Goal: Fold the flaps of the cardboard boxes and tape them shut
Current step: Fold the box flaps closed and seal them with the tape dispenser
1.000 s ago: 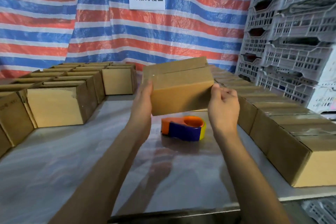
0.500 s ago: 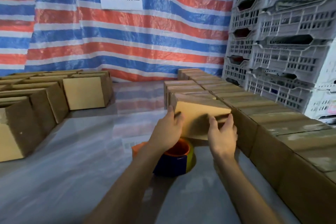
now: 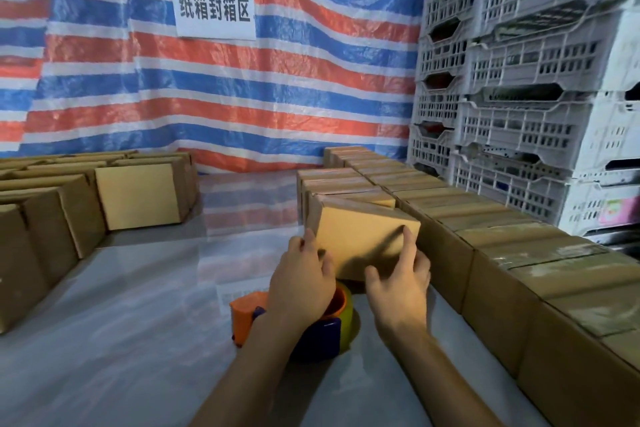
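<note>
A closed cardboard box sits tilted at the near end of the short inner row of boxes, beside the long row of taped boxes on the right. My left hand presses on its left edge and my right hand grips its near right corner. Just below my hands an orange and blue tape dispenser with a yellow roll lies on the grey table, partly hidden by my left wrist.
More cardboard boxes line the left side of the table. Stacked white plastic crates rise behind the right row. A striped red, white and blue tarp with a white sign hangs at the back.
The box has gone from held up in front of me to down against the right-hand rows. My view has turned right and moved closer, and my hands followed the box.
</note>
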